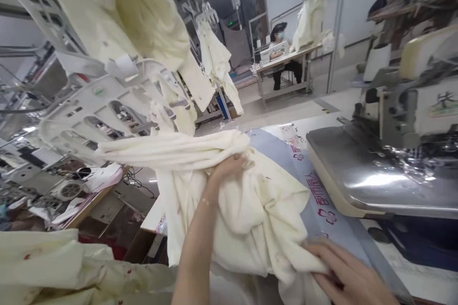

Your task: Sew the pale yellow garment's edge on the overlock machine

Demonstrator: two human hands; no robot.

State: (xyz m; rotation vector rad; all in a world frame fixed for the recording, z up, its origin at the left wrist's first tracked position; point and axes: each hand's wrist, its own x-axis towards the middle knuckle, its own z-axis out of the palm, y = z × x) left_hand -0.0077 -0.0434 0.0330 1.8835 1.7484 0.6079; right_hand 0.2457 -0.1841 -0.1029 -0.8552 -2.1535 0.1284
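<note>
- My left hand (231,167) is closed on a fold of the cream garment (246,209), gripping it near the top of the heap, where a long bunched length runs off to the left.
- My right hand (348,271) lies flat with the fingers spread loosely, pressing the garment's lower edge against the table (275,152); it grips nothing that I can see.
- The garment sits crumpled on the table's grey sheet, between my two hands and just left of the sewing machine (393,143).
- The machine's shiny metal bed lies to the right of the cloth, apart from it.
- A white plastic hanger frame (96,105) hangs at upper left with more cream cloth draped over it.
- Another cream piece (53,267) lies at lower left, speckled with small red marks.
- Far back, a person (282,52) sits at another work table.
</note>
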